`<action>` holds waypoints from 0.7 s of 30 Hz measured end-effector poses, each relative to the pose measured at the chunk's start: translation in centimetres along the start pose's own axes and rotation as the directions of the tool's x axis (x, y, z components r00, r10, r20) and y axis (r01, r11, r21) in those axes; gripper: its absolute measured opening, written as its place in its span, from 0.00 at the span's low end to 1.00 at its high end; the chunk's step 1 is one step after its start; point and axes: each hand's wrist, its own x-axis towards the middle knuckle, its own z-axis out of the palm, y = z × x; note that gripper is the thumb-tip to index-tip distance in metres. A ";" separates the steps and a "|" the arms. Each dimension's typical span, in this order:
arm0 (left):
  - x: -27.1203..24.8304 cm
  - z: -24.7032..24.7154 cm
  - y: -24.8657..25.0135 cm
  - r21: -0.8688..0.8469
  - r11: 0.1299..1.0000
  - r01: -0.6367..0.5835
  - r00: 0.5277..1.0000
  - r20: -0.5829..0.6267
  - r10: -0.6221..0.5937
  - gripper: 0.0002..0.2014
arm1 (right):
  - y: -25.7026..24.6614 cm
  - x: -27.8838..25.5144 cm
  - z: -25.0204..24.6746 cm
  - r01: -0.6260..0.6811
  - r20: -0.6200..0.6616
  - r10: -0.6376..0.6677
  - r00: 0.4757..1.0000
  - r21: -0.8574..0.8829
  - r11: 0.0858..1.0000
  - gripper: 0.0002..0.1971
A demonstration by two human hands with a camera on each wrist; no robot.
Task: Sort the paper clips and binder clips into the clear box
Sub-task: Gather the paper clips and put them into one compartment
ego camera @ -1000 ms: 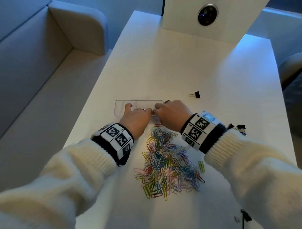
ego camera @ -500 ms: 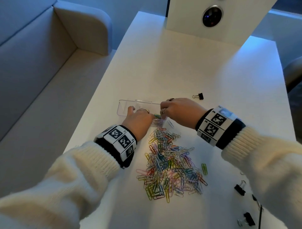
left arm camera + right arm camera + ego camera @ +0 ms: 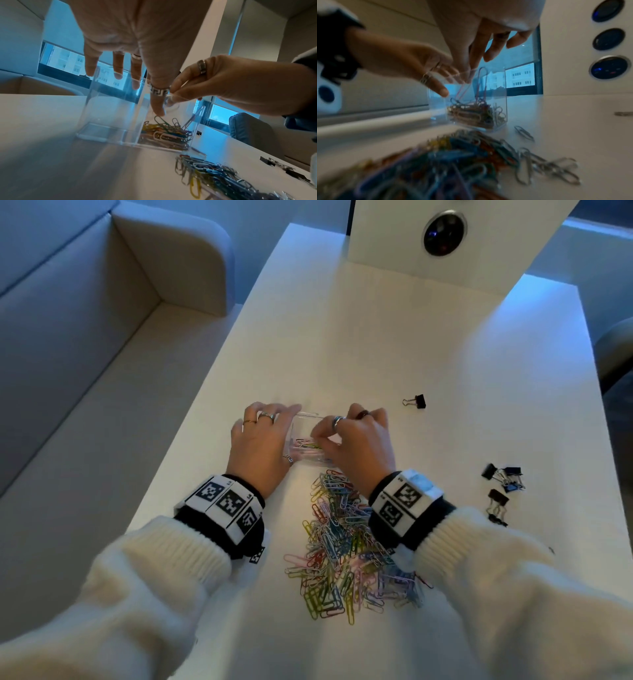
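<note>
Hands meet over the clear box at the middle of the white bench. The left hand reaches from 7 o'clock, fingers straight and spread over the box's left half, thumb pointing down inside the rim; it holds nothing. The right hand comes from 5 o'clock, fingertips bunched above the box's right compartment; whether they pinch a clip cannot be told, as the right wrist view is blurred. Both hands hide most of the box from above. Inside the right compartment lies a heap of coloured paper clips, two pink ones standing on end. The loose pile of paper clips lies at 6 o'clock from the box, between the wrists. Black binder clips sit at 3 o'clock, one more at 2 o'clock.
</note>
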 end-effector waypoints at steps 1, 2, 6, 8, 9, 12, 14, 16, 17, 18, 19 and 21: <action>0.0 0.2 0.0 -0.008 1.000 -0.001 1.000 -0.011 0.001 0.34 | -0.3 -0.4 0.5 0.020 -0.020 -0.021 1.000 -0.054 0.998 0.06; 0.0 0.3 0.0 -0.013 1.000 -0.001 1.000 -0.024 0.001 0.34 | -0.3 -0.7 0.7 0.031 -0.043 -0.035 0.998 -0.084 0.996 0.08; 0.4 0.6 0.2 -0.010 1.000 0.020 0.997 -0.070 -0.021 0.36 | 0.8 -1.3 -0.4 -0.100 -0.211 0.138 0.968 0.184 0.978 0.08; 0.6 0.7 0.3 -0.014 1.000 0.026 0.998 -0.062 -0.027 0.36 | 2.1 -1.8 -0.9 -0.279 -0.136 0.339 0.931 0.334 0.900 0.10; 0.6 0.7 0.4 -0.017 0.999 0.027 0.998 -0.049 -0.028 0.37 | 2.6 -2.2 -0.8 -0.381 0.024 0.393 0.919 0.306 0.872 0.15; 0.2 0.7 0.5 0.000 1.000 0.020 1.000 0.008 -0.020 0.39 | 3.4 -4.3 0.2 -0.329 0.568 0.292 0.769 -0.039 0.944 0.31; -0.1 0.6 0.6 0.029 0.999 0.024 0.999 0.045 -0.025 0.39 | 3.4 -5.8 0.7 -0.105 0.675 0.156 0.721 -0.115 0.988 0.32; -0.1 0.4 0.7 0.050 0.998 0.031 0.996 0.078 -0.035 0.42 | 3.3 -6.8 0.2 -0.030 0.701 0.084 0.708 -0.088 0.996 0.31; -0.2 0.2 0.9 0.044 0.999 0.031 0.996 0.081 -0.035 0.43 | 3.3 -7.3 -0.1 -0.020 0.717 0.060 0.695 -0.064 0.998 0.29; -0.4 -0.1 1.2 0.026 0.999 0.022 0.998 0.062 -0.024 0.44 | 3.3 -7.7 -0.7 -0.016 0.735 0.039 0.677 -0.038 0.999 0.28; -0.9 -0.6 1.5 -0.010 1.000 0.001 1.000 0.016 -0.001 0.44 | 3.2 -8.2 -1.4 -0.032 0.749 0.023 0.662 -0.002 0.999 0.26; -2.6 -1.6 1.7 -0.136 0.989 -0.061 0.992 -0.119 0.045 0.40 | 3.3 -9.1 -3.0 -0.147 0.705 0.044 0.708 0.087 0.985 0.25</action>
